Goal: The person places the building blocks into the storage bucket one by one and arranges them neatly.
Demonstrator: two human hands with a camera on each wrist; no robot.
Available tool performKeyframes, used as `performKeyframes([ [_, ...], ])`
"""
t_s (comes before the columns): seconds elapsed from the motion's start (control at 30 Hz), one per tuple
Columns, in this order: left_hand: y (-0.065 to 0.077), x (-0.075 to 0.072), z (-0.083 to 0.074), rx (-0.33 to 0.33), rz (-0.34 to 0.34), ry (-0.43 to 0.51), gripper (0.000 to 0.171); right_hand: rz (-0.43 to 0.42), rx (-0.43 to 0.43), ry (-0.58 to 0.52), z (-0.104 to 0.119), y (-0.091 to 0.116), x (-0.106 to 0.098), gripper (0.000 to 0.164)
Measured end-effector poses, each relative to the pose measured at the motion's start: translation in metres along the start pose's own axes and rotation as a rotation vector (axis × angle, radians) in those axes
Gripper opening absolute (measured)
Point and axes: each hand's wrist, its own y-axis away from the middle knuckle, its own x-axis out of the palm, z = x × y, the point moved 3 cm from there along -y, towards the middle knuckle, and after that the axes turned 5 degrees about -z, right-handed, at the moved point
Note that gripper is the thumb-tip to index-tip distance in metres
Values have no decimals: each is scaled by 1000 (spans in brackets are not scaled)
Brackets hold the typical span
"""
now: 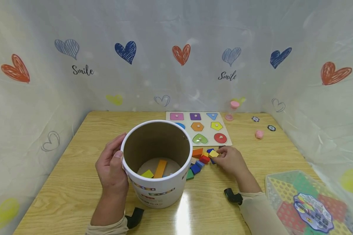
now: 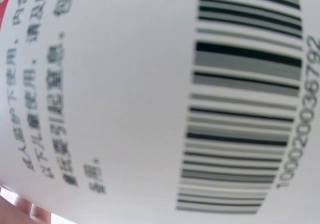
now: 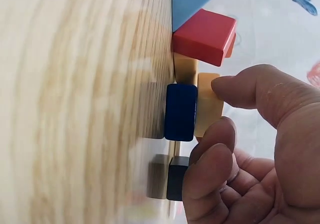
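Note:
A white cylindrical bucket stands tilted toward me on the table, a yellow block and a long orange block lying on its floor. My left hand grips its left side, thumb at the rim; printed text and a barcode fill the left wrist view. Beyond the bucket, my right hand pinches a yellow block between thumb and fingers. That block rests against a dark blue block in the right wrist view, with a red block leaning nearby.
More loose blocks, among them a green one, lie right of the bucket. Behind them is a shape puzzle board. A pink sand timer, a small pink figure and two chips stand farther right. A board-game case lies at front right.

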Motion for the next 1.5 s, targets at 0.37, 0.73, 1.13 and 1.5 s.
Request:
performKeyframes([
  [0.37, 0, 0, -1, -20, -5, -11, 38, -9, 6, -6, 7, 2, -5, 35],
  [0.73, 0, 1, -3, -13, -1, -24, 38, -47, -195, -232, 79, 35, -55, 32],
  [1.13, 0, 0, -2, -13, 9, -29, 38, 14, -574, -474, 186, 88, -90, 23],
  [1.5, -1, -2, 0, 2, 4, -1, 38, 20, -608, -521, 199, 90, -85, 27],
])
